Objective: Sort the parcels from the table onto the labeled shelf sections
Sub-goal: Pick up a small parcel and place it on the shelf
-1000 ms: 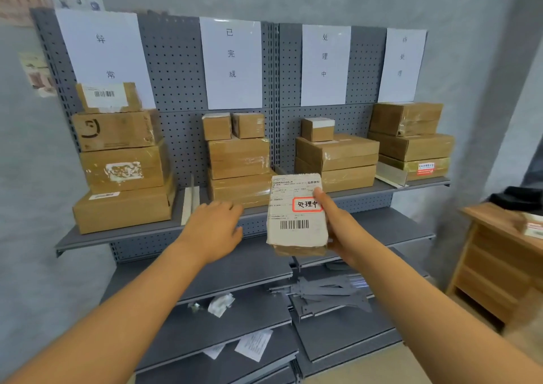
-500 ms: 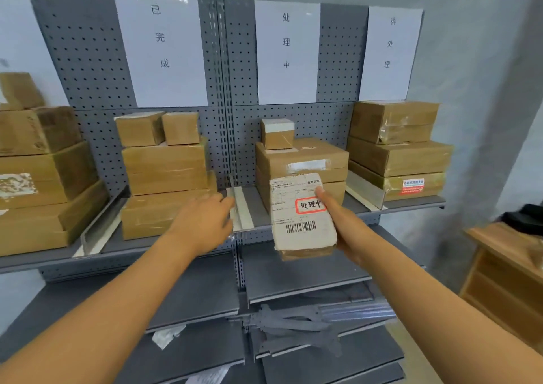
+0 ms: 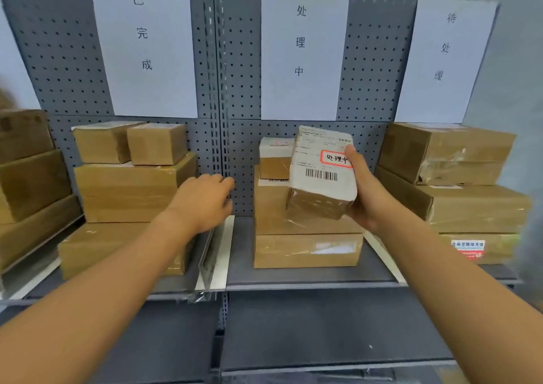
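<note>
My right hand [image 3: 367, 189] grips a small brown parcel [image 3: 321, 177] with a white shipping label, a barcode and a red-framed sticker reading 处理中. I hold it tilted in front of the stack of boxes [image 3: 305, 236] in the shelf section under the paper sign 处理中 [image 3: 302, 54], beside a small box [image 3: 274, 157] on top of that stack. My left hand [image 3: 202, 201] hovers empty, fingers loosely curled, near the metal divider [image 3: 216, 254] between two sections.
The section under the sign 已完成 [image 3: 144, 48] holds a stack of brown boxes [image 3: 129, 195]. On the right, under the sign 待处理 [image 3: 443, 57], stand more boxes [image 3: 458, 183]. More cartons [image 3: 26, 172] sit far left. A lower grey shelf [image 3: 323, 325] lies below.
The view has closed in on the shelf. My right hand has lifted the parcel up and forward to the top of the middle stack. My left hand moved forward near the divider.
</note>
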Action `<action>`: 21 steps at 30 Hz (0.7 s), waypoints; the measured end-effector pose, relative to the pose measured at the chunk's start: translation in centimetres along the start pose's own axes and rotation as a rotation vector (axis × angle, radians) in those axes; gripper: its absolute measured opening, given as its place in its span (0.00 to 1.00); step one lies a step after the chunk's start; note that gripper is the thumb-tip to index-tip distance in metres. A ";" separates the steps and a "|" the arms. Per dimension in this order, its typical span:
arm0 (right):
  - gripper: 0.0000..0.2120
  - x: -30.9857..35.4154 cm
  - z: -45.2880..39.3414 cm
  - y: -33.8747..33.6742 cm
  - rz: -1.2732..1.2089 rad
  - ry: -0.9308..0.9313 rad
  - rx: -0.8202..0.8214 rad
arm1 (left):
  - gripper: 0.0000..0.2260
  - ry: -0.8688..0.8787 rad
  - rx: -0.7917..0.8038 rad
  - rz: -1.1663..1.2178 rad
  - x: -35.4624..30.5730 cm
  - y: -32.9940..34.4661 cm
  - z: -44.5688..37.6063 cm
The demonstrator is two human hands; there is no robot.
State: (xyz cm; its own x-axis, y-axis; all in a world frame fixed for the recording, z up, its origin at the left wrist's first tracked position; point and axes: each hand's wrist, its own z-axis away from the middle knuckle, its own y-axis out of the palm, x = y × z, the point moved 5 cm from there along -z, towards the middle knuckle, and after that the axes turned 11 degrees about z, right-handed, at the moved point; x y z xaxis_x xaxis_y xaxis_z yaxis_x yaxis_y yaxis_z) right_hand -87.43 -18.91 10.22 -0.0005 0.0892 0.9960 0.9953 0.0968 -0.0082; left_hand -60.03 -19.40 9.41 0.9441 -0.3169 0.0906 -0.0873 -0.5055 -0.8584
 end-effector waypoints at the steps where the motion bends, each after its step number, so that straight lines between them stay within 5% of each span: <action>1: 0.25 0.3 -1.6 -0.7 0.013 0.002 -0.014 | 0.11 -0.018 0.001 -0.002 0.5 0.7 -1.1; 21: 0.25 -0.6 -19.6 -6.4 0.243 0.232 -0.018 | 0.14 -0.315 0.114 -0.111 -0.6 4.7 -5.8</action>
State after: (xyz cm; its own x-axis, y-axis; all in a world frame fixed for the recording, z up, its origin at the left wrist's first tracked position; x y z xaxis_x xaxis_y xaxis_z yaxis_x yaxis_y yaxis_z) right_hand -91.87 -39.02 11.37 0.2572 -0.1204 0.9588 0.9651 0.0828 -0.2485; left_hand -62.88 -26.19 8.23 0.9991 0.0073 0.0420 0.0411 -0.4247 -0.9044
